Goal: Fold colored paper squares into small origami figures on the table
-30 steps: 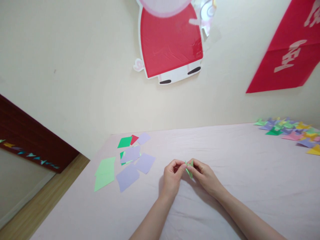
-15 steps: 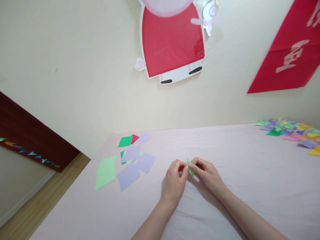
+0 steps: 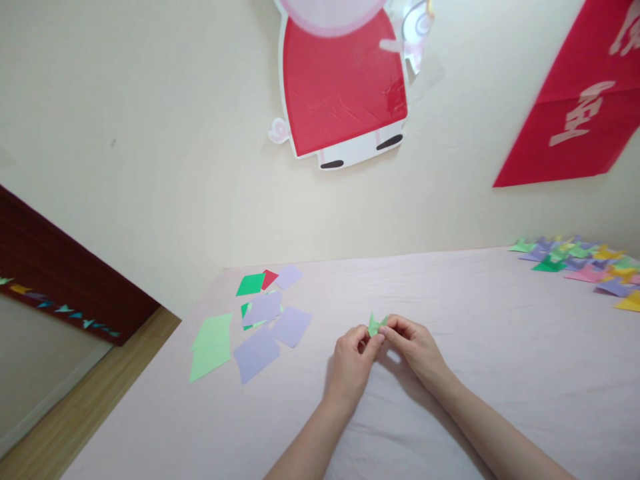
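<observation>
Both of my hands meet over the middle of a pale pink sheet [image 3: 480, 313], pinching a small folded piece of green paper [image 3: 374, 324]. My left hand [image 3: 353, 363] grips its lower left side with fingers curled in. My right hand [image 3: 413, 347] holds its right side between thumb and fingertips. Only the upper tips of the green paper stick out above the fingers; the rest is hidden between them.
Loose flat squares of purple [image 3: 256, 352], light green [image 3: 210, 345], green and red paper lie to the left. A heap of folded coloured paper shapes [image 3: 585, 263] sits at the far right. A cream wall with a red cartoon cutout [image 3: 343, 87] and red banner [image 3: 575, 113] rises behind; wooden floor [image 3: 75, 420] lies left.
The green paper has turned in my fingers, its tips now pointing up and left. My left hand has slid slightly lower and right beneath it.
</observation>
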### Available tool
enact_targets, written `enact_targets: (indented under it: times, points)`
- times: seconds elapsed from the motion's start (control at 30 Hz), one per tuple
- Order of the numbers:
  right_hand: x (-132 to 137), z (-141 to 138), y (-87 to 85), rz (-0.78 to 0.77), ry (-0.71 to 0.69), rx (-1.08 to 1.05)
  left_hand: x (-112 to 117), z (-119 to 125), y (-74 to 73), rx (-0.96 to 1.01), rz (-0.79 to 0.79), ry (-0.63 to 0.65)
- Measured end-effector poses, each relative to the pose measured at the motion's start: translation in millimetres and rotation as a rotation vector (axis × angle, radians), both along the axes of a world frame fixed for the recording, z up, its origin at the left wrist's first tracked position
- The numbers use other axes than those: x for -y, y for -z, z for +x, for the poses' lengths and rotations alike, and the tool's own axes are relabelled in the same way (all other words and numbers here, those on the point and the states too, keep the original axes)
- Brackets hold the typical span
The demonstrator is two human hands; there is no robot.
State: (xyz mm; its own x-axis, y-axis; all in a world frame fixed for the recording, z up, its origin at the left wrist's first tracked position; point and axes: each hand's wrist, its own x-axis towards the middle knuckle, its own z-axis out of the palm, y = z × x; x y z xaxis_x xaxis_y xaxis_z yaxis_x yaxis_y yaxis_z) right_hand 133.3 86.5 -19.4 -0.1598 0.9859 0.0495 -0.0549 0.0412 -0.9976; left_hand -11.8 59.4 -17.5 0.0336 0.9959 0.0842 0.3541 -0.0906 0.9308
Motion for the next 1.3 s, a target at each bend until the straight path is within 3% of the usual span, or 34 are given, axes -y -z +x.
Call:
enact_targets:
  times: [0.2, 0.6, 0.83, 1.13, 1.3]
  points:
    - [4, -1, -1.1, -0.038, 0.098, -0.106, 1, 2, 2.4, 0.005, -0.016, 0.014]
    - [1, 1, 3.6, -0.070, 0.095, -0.149, 3, 0, -0.2, -0.027, -0.033, 0.038]
    - [1, 1, -0.4, -0.043, 0.117, -0.180, 4, 2, -0.3, -0.204, 0.103, 0.091]
    - [2, 1, -4.0, -0.001, 0.063, -0.156, 7, 5, -18.7, -0.075, 0.115, -0.016]
    - [3, 0, -4.2, -0.010, 0.054, -0.148, 7, 5, -19.0, -0.052, 0.100, -0.041]
